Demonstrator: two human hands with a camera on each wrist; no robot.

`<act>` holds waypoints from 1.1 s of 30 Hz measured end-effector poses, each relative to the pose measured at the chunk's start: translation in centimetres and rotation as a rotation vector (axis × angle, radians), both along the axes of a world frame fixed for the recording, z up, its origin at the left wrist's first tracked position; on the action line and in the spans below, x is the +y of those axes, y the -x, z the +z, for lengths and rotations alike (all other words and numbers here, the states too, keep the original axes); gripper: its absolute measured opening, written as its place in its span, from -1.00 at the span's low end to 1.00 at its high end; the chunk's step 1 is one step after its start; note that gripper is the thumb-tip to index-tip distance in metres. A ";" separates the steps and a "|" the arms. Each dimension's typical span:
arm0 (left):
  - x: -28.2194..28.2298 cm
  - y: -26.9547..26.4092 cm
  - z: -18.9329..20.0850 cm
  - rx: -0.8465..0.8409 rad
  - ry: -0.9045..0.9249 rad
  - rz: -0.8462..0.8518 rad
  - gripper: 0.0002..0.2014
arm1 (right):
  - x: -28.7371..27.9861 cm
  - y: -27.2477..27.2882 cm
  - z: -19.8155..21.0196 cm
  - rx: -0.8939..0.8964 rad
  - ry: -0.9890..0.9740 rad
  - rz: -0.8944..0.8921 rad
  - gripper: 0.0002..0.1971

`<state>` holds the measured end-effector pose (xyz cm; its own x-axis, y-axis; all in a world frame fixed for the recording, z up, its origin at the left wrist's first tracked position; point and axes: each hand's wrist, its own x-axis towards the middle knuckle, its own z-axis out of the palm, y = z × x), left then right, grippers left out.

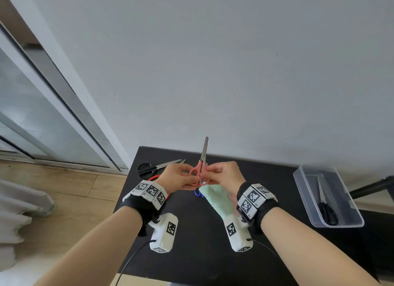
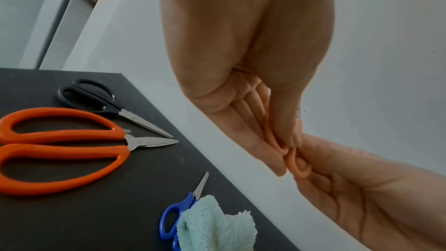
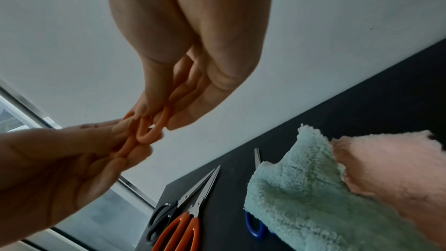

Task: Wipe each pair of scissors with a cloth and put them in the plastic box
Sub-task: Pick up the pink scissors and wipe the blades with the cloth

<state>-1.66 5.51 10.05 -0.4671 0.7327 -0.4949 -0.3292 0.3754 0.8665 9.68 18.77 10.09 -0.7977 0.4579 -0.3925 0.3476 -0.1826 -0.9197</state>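
The left hand (image 1: 178, 177) and right hand (image 1: 223, 175) each pinch a handle loop of the pink scissors (image 1: 201, 162), blades toward 12 o'clock. At 3 o'clock on the desk (image 1: 202, 253), the plastic box (image 1: 341, 200) holds one pair of black scissors (image 1: 327, 209).

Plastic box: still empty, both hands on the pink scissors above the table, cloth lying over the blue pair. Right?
Not quite: the plastic box is not empty. The head view shows black-handled scissors lying in it. The rest holds: left hand and right hand both pinch the pink scissors above the table, and the cloth lies over the blue pair.
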 end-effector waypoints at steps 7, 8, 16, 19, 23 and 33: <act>0.8 -0.7 1.0 0.069 0.037 -0.063 -0.89 | 1.1 -1.4 1.2 0.036 -0.032 0.059 -0.88; 0.9 -0.8 1.0 0.067 0.039 -0.065 -0.88 | 1.3 -1.5 1.2 0.035 -0.033 0.063 -0.88; 0.5 -0.9 0.7 0.069 0.089 -0.076 -0.90 | 3.7 -2.2 0.5 -0.065 -0.160 0.188 -0.84; 0.6 -1.0 0.6 0.049 0.086 -0.017 -0.91 | 4.2 -2.4 0.4 -0.056 -0.158 0.170 -0.83; 1.0 -1.0 0.4 -0.056 0.025 0.096 -0.92 | 4.9 -2.7 0.8 -0.021 -0.163 0.158 -0.84; 2.3 0.2 0.6 -0.104 -0.050 0.247 -0.91 | 6.6 -2.5 1.0 -0.023 -0.293 0.197 -0.83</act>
<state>-1.90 7.76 10.62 -0.5828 0.6280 -0.5157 -0.4939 0.2302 0.8385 12.16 25.36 11.11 -0.8746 0.3915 -0.2859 0.3709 0.1606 -0.9147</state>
